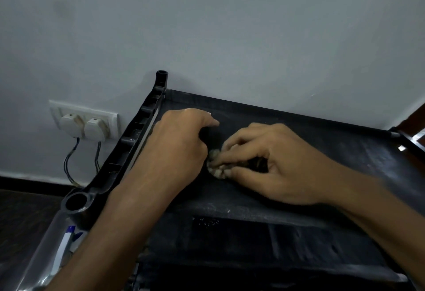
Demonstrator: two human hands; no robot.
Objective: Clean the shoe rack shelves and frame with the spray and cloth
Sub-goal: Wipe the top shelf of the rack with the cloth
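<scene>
A crumpled cloth [215, 164] lies mid-shelf on the dusty black rack [322, 152], pinched by the right hand [282, 166]. The left hand [179, 148] curls just beside it, its grip hidden. Beyond the frame [128, 143], two plugs [85, 125] sit in a wall socket.

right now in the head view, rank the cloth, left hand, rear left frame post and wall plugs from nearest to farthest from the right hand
1. cloth, pinched by the right hand
2. left hand, just left of it
3. rear left frame post, back at the wall
4. wall plugs, farthest left
</scene>
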